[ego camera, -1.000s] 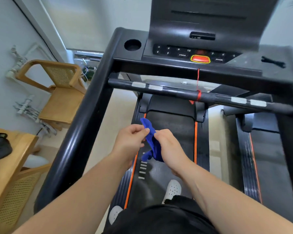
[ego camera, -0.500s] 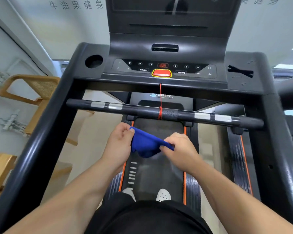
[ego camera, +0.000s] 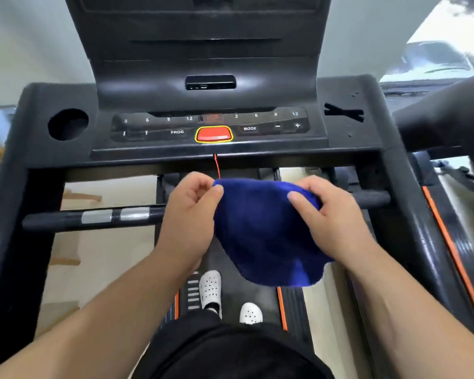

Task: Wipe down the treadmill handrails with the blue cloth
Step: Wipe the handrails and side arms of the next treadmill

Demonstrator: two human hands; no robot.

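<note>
The blue cloth [ego camera: 266, 233] hangs spread out between both hands, in front of the middle of the black front crossbar [ego camera: 93, 217]. My left hand [ego camera: 189, 214] pinches its upper left corner. My right hand [ego camera: 331, 217] grips its upper right edge. The cloth hides the centre of the bar; the bar's right end [ego camera: 372, 199] shows past my right hand. The left side handrail [ego camera: 14, 228] and the right side handrail [ego camera: 411, 220] run down both sides of the frame.
The console [ego camera: 211, 127] with a red stop button [ego camera: 213, 134] and a red safety cord [ego camera: 217, 166] sits just above the hands. A round cup holder [ego camera: 67, 124] is at the left. My white shoes [ego camera: 211, 289] stand on the belt. Another treadmill [ego camera: 454, 242] lies to the right.
Both hands have risen up to the crossbar and moved apart, and the cloth has opened from a small bunch into a wide hanging sheet. The view has closed in on the console.
</note>
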